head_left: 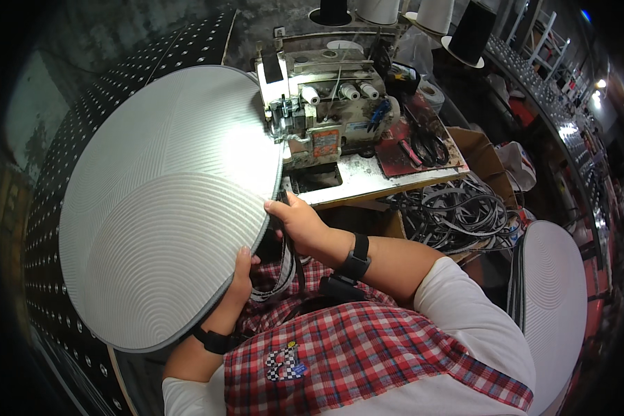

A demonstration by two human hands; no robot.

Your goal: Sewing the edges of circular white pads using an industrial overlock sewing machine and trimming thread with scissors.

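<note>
A large round pale-grey mat with curved ribbed lines fills the left side, its right edge beside the needle area of a sewing machine. My left hand grips the mat's near right rim, thumb on top and the other fingers mostly hidden below. Farther up the same rim, my right hand pinches the edge, its thumb lying on the mat and its fingers mostly out of sight. A grey-and-black strip hangs in a loop below my right hand. The machine's lamp throws a bright patch on the mat.
Scissors lie on a red pad right of the machine. Tangled strips heap up below, by a cardboard box. More mats are stacked at my right. Thread cones stand behind; a dark studded surface extends leftward.
</note>
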